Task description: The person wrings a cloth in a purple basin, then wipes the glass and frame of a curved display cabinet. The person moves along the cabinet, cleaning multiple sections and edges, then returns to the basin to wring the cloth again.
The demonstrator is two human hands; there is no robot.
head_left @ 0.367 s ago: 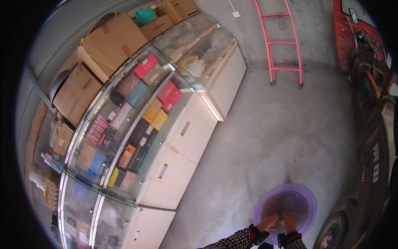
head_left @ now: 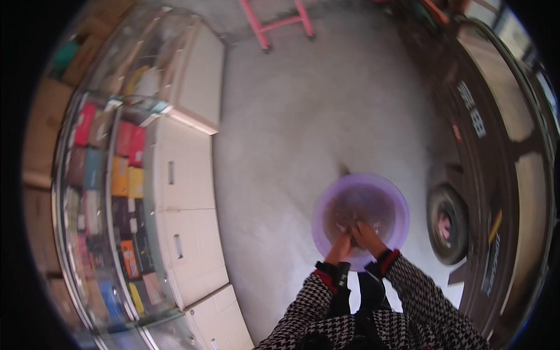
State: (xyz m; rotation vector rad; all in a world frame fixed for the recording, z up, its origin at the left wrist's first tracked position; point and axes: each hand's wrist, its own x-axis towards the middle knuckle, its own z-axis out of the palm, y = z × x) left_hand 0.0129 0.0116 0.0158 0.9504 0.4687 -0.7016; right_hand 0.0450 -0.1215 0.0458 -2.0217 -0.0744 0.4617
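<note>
A purple plastic basin (head_left: 398, 201) of murky water sits on the concrete floor in front of me. My left hand (head_left: 343, 246) is in its near part, fingers curled and partly under the water. Just to its right, my right hand (head_left: 364, 235) reaches into the water with fingers bent together. Both hands meet around something that the water and fingers hide; I cannot make out what it is.
Glass display cases (head_left: 87, 175) holding coloured boxes stand along my left on white cabinets (head_left: 185, 175), with cardboard boxes beside them. A red ladder (head_left: 279, 24) leans at the back wall. A dark vehicle (head_left: 484, 169) with a wheel (head_left: 448, 227) borders my right.
My view has swung round and down, so the basin and both hands sit higher and further left in the picture. The hands remain in the basin, close together.
</note>
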